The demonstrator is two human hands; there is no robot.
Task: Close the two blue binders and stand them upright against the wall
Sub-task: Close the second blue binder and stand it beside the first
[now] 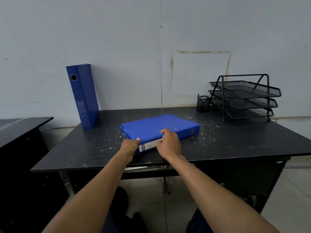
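Both bare forearms reach forward toward 12 o'clock, close together. The left hand (129, 146) is curled, thumb on top, in a pinching grip. The right hand (168, 144) arches, fingers bent down, index tip forward.

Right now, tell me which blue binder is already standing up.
The binder at the table's back left: it stands upright against the wall. The other binder lies flat under both hands.
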